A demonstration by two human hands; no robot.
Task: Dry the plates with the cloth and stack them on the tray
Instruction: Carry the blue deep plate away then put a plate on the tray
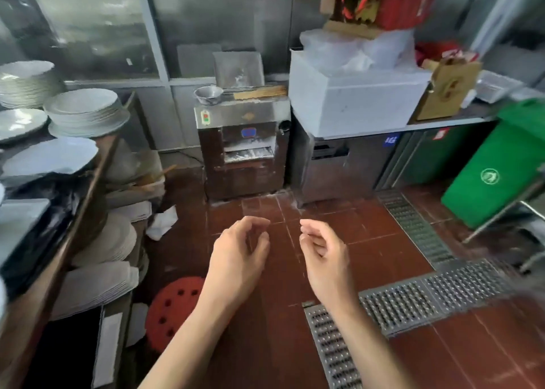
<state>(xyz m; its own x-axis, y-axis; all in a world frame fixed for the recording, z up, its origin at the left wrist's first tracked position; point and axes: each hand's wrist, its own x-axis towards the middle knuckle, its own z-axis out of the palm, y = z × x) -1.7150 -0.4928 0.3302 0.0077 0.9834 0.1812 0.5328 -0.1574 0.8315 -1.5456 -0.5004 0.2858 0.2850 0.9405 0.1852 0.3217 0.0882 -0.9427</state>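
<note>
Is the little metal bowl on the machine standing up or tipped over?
Standing up. The metal bowl sits with its open rim facing up on the machine.

One head-worn wide-angle view looks forward and down. It takes in the tiled floor [368, 241] close below. A steel wall [206, 20] stands farther ahead.

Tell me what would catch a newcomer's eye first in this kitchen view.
Two bare hands, the left hand and the right hand, hover empty with loosely curled fingers over the red tiled floor at the centre. Stacks of white plates crowd the shelves on the left. At the right edge a bright green bin stands out, with a metal drain grate running across the floor beneath it.
</note>
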